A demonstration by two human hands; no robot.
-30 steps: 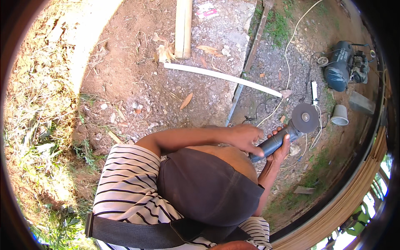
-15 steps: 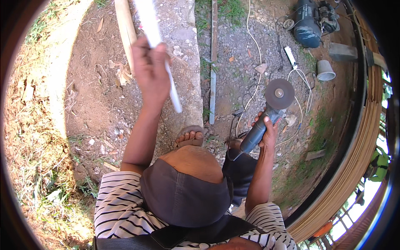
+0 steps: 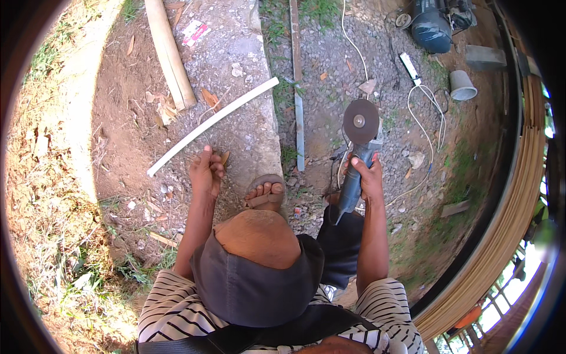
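Observation:
My right hand (image 3: pixel 368 177) grips a grey-blue angle grinder (image 3: pixel 352 186) round its body, with the cutting disc (image 3: pixel 361 121) at the far end. The disc is dark and faces up toward me. My left hand (image 3: pixel 206 172) is empty, its fingers loosely curled and the thumb pointing forward. Just beyond it a white plastic pipe (image 3: pixel 211 122) stretches diagonally over the dirt and the concrete edge, apart from the fingers. Whether the pipe rests on the ground or is still in the air, I cannot tell.
A wooden pole (image 3: pixel 170 56) lies beyond the pipe, and a narrow metal bar (image 3: pixel 299 118) runs along the concrete strip (image 3: pixel 256 138). To the right are a white power strip (image 3: pixel 410 68) with cables, a grey bucket (image 3: pixel 462 85) and an air compressor (image 3: pixel 430 26).
My left hand has let go of the white pipe and drawn back toward me. The pipe now slants across the ground. The grinder has shifted slightly left, still in my right hand.

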